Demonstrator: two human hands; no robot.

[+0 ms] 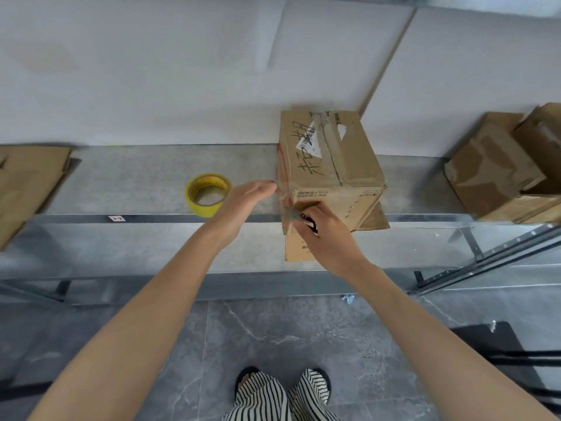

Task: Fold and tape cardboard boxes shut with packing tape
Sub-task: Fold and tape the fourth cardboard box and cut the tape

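the cardboard box [328, 147] sits at the front edge of the surface [136, 183], right of its middle. its long axis runs from that edge back toward the wall, and one flap hangs down past the edge. my left grip [243, 202] is released, fingers straight, with the tips touching the box's left side near its top front corner. my right grip [321, 229] is clenched round a small dark tool [309, 221], probably a cutter though it is too blurred to be sure, held against the front face just beside that same corner. so the corner lies between my two grips. the tape roll [208, 194] lies flat near the front edge, just left of my left grip and well apart from the right one. if more tape is needed, i judge the left grip the one to reach for it.
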